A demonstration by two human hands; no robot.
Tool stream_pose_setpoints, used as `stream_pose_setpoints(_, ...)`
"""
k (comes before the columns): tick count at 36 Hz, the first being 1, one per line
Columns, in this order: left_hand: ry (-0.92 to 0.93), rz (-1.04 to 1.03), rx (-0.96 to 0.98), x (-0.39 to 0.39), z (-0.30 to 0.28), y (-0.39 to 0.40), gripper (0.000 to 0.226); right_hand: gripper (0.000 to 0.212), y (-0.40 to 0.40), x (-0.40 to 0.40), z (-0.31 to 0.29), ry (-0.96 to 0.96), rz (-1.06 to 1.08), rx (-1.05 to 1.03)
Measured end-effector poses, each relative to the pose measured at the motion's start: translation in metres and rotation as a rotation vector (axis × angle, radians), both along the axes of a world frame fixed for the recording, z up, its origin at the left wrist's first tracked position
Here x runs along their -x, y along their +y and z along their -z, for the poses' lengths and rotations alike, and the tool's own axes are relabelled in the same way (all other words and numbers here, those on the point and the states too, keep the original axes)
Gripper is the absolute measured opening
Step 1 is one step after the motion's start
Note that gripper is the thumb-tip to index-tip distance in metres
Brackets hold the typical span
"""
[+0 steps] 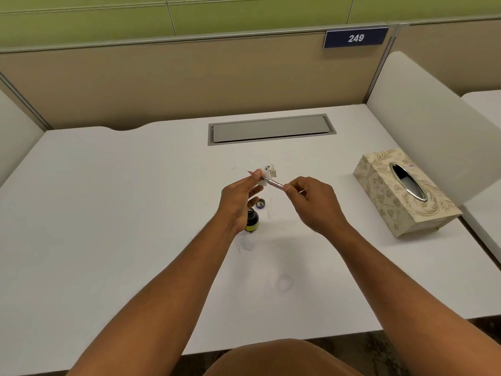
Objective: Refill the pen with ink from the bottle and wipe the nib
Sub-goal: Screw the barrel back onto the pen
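L grip (241,195) pinches tissue (268,172) round pen (275,183) nib | R grip (311,202) pinches pen's rear | bottle (252,219) under L

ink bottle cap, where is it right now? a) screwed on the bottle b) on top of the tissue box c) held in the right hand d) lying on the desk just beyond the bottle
d: the cap lies loose on the desk just beyond the open ink bottle, while the right hand grips only the pen.

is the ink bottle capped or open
Open. The small dark glass ink bottle stands upright with a bare neck, and its round purple-rimmed cap lies apart on the white desk.
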State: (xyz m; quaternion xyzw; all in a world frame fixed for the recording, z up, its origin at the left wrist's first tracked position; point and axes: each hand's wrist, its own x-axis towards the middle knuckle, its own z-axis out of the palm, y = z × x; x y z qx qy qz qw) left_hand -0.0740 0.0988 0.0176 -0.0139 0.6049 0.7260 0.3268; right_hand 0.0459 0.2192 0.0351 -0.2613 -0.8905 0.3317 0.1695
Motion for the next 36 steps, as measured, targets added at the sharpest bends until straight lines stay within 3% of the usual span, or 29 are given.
stream_pose_setpoints(5, 0.008, -0.012, -0.002, -0.002, 0.001, -0.001, 0.028, 0.035, 0.0, 0.0, 0.004, -0.024, -0.015, 0.005)
stream_pose_setpoints(19, 0.006, -0.018, 0.005, -0.006, 0.0, -0.002, 0.018, 0.008, -0.002, -0.008, 0.008, 0.088, 0.002, 0.101)
stream_pose_setpoints(28, 0.011, -0.017, -0.009, -0.006, -0.002, -0.004, 0.028, 0.037, -0.003, -0.005, 0.009, 0.026, -0.003, 0.056)
stream_pose_setpoints(32, 0.007, -0.044, 0.009, -0.007, -0.003, -0.005, 0.035, 0.021, -0.004, -0.008, 0.008, 0.066, 0.005, 0.126)
stream_pose_setpoints(36, 0.003, -0.047, 0.013, -0.008, -0.003, -0.006, 0.034, 0.023, -0.005, -0.01, 0.01, 0.102, 0.021, 0.177)
